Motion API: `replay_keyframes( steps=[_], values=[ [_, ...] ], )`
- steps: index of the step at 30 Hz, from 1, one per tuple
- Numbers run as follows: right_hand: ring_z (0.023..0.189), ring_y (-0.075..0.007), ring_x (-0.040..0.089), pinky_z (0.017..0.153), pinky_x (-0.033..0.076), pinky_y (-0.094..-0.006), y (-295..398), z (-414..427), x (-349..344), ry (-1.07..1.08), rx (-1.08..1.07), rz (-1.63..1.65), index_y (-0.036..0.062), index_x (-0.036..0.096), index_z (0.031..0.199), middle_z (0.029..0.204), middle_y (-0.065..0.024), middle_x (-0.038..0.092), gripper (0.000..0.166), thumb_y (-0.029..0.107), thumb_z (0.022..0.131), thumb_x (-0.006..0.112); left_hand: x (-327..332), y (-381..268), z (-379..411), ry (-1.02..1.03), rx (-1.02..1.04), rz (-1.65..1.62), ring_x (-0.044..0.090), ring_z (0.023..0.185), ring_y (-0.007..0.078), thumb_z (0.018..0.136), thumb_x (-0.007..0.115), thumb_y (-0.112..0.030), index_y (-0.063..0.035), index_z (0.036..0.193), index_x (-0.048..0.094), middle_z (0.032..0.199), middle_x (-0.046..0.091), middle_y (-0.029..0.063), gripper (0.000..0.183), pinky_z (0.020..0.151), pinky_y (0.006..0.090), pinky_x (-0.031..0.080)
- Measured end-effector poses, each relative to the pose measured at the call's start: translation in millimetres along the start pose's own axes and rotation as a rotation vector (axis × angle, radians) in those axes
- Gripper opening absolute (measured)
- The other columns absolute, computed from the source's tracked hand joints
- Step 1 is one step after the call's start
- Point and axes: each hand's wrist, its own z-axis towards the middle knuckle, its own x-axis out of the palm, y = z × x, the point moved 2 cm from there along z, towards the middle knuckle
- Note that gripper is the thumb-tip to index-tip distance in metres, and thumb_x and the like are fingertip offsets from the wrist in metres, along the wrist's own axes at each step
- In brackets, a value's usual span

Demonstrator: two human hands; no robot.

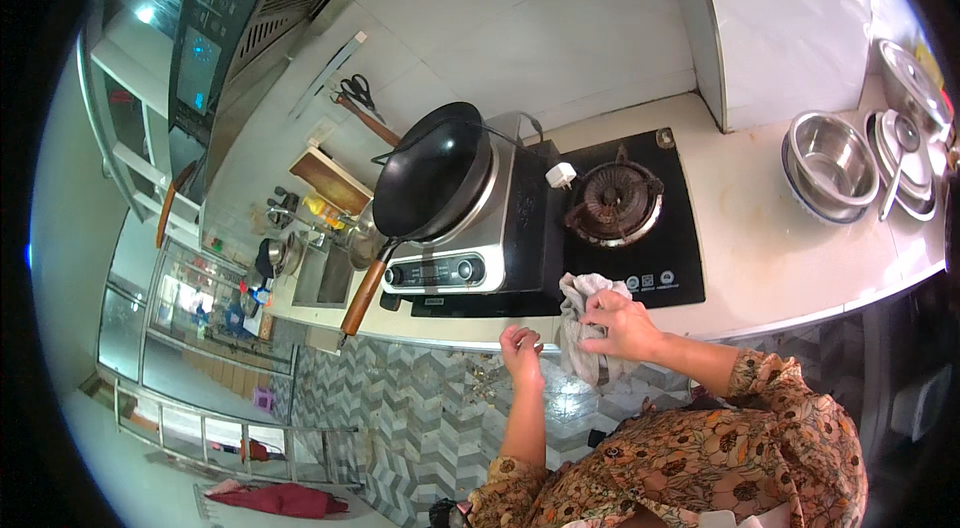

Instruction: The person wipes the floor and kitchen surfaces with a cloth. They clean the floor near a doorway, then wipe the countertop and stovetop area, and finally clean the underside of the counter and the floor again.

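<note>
My right hand [624,322] grips a crumpled grey cloth [576,337] at the front edge of the counter. Part of the cloth lies against the black glass gas hob [682,243], and the rest hangs past the edge. To the left, my left hand [523,357] is held in front of the counter edge, fingers loosely bent and apart, holding nothing. Behind the hands, a silver and black electric cooker [491,273] sits over the left side of the hob. A black wok [431,179] with a wooden handle rests tilted on it. The exposed burner [615,198] has a rusty pan support.
A white plug [560,175] lies between cooker and burner. Steel bowls [832,160] and stacked dishes with a ladle [907,145] stand at right. The wok handle [365,297] juts past the counter edge. Left are a sink [321,277] and a range hood [217,40].
</note>
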Motion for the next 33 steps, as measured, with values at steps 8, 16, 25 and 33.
replay_keyframes(
  steps=[8, 16, 25, 33],
  values=[
    [0.088, -0.0192, 0.051, 0.081, 0.04, -0.0287, -13, 62, 11, -0.49, 0.073, 0.379, 0.0011, 0.057, 0.089, 0.09, -0.0075, 0.051, 0.029, 0.018, 0.068, 0.067, -74, -39, 27, -0.067, 0.112, -0.056, 0.05, 0.09, 0.0145, 0.08, 0.057, -0.012, -0.0055, 0.115, 0.04, 0.104, 0.048, 0.0066, 0.039, 0.075, 0.0288, 0.043],
    [0.099, -0.0139, 0.046, 0.088, 0.034, -0.0258, -63, 157, 38, -0.287, 0.186, 0.951, 0.0019, 0.056, 0.099, 0.104, -0.0037, 0.051, 0.028, 0.009, 0.072, 0.057, -96, -125, 133, -0.358, 0.505, 0.099, 0.044, 0.109, 0.0229, 0.087, 0.05, -0.021, 0.0026, 0.12, 0.037, 0.119, 0.044, 0.0151, 0.042, 0.093, 0.0318, 0.034],
    [0.097, -0.0175, 0.051, 0.084, 0.042, -0.0311, -91, 172, 41, -0.022, 0.42, 0.583, 0.0075, 0.047, 0.119, 0.107, -0.0127, 0.054, 0.061, 0.033, 0.068, 0.069, -140, -148, 218, -0.385, 0.446, 0.72, 0.053, 0.094, 0.0263, 0.088, 0.047, -0.027, 0.0019, 0.118, 0.044, 0.103, 0.054, 0.0178, 0.042, 0.08, 0.0351, 0.039],
    [0.084, -0.0105, 0.053, 0.077, 0.043, -0.0242, -110, 203, 20, -0.353, 0.399, 0.908, 0.0013, 0.06, 0.103, 0.093, -0.005, 0.06, 0.029, 0.013, 0.076, 0.059, -149, -179, 308, -0.005, 0.25, 0.43, 0.039, 0.05, 0.0102, 0.08, 0.055, -0.051, -0.0023, 0.068, 0.054, 0.057, 0.047, 0.0009, 0.05, 0.046, 0.0264, 0.033]
  ],
)
